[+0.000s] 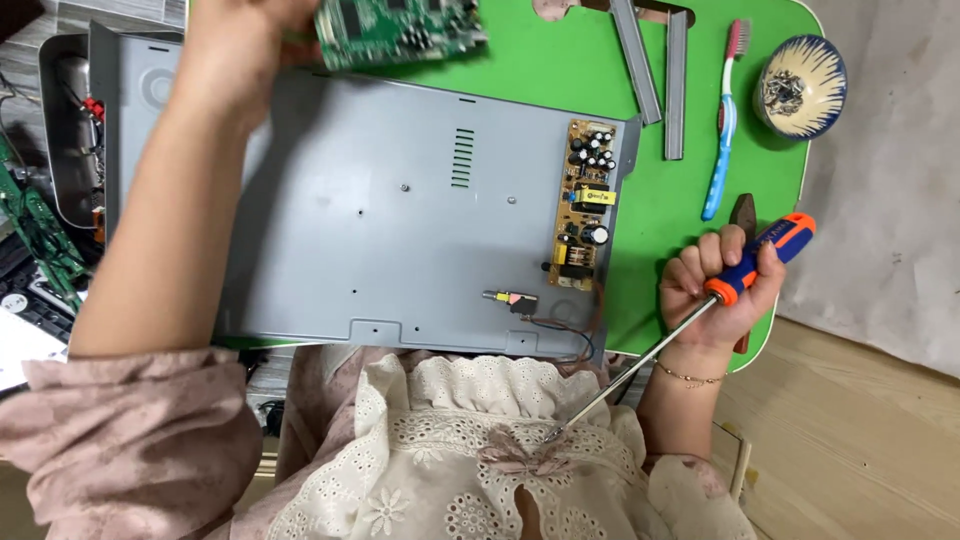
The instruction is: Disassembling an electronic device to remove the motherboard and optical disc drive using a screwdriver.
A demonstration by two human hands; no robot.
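My left hand (235, 45) holds a green circuit board (400, 30) up at the top edge, above the far side of a grey metal chassis tray (380, 220). My right hand (720, 285) grips a screwdriver (700, 310) by its blue and orange handle, its long shaft pointing back toward my chest. A yellow power board (585, 205) is still mounted at the tray's right end, with a small connector and wires (515, 300) near the front edge.
The tray lies on a green table (680, 200). Two grey metal strips (655, 70), a toothbrush (722, 125) and a patterned bowl (800, 85) sit at the right. A metal box with parts (70, 130) and green boards (40, 235) are at the left.
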